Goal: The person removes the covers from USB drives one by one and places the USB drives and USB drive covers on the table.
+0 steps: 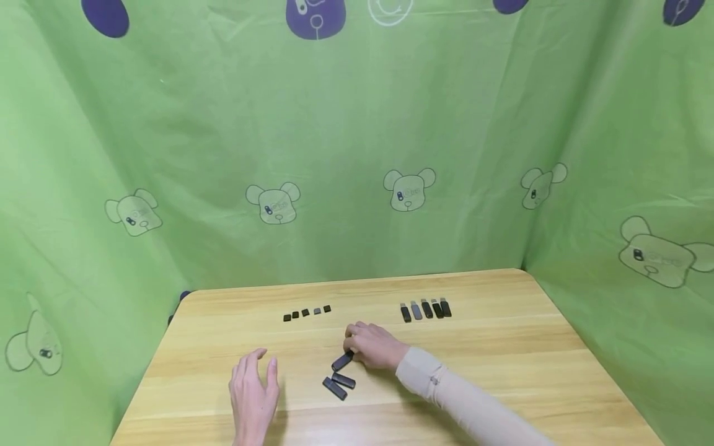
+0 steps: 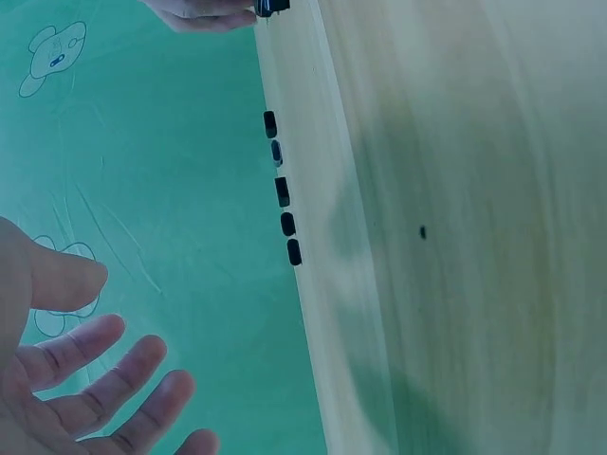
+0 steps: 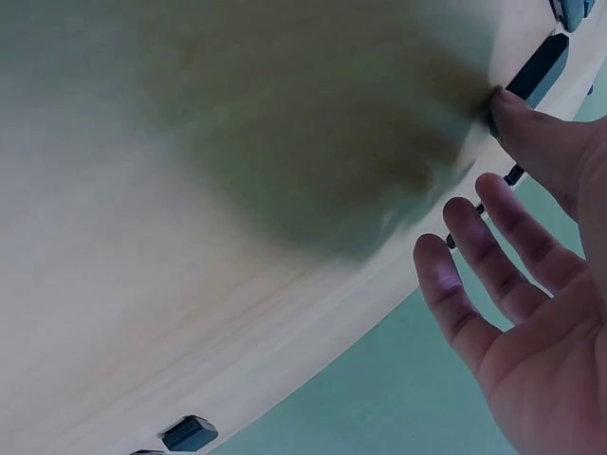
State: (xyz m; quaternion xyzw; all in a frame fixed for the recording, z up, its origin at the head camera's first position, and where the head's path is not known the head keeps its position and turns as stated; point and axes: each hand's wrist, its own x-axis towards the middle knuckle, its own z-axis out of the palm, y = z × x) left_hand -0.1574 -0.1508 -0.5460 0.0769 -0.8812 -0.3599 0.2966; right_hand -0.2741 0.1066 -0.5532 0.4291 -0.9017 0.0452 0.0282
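My right hand (image 1: pixel 376 345) has its thumb and fingertips at the far end of a dark USB stick (image 1: pixel 342 362). In the right wrist view the thumb of that hand (image 3: pixel 531 256) presses the end of the stick (image 3: pixel 541 72), the index finger is hidden, and the other fingers are spread apart. Two more dark sticks, one (image 1: pixel 343 380) touching or very near another (image 1: pixel 334 388), lie closer to me. Left of them, my left hand (image 1: pixel 253 393) hovers with relaxed, parted fingers and holds nothing; its fingers (image 2: pixel 142 365) also show in the left wrist view.
Several small dark caps (image 1: pixel 305 313) form a row at the back left of the wooden table (image 1: pixel 491 384). Several USB sticks with bare metal plugs (image 1: pixel 427 309) stand side by side in a row at the back right. Green patterned cloth (image 1: pixel 334 248) surrounds the table's back and sides.
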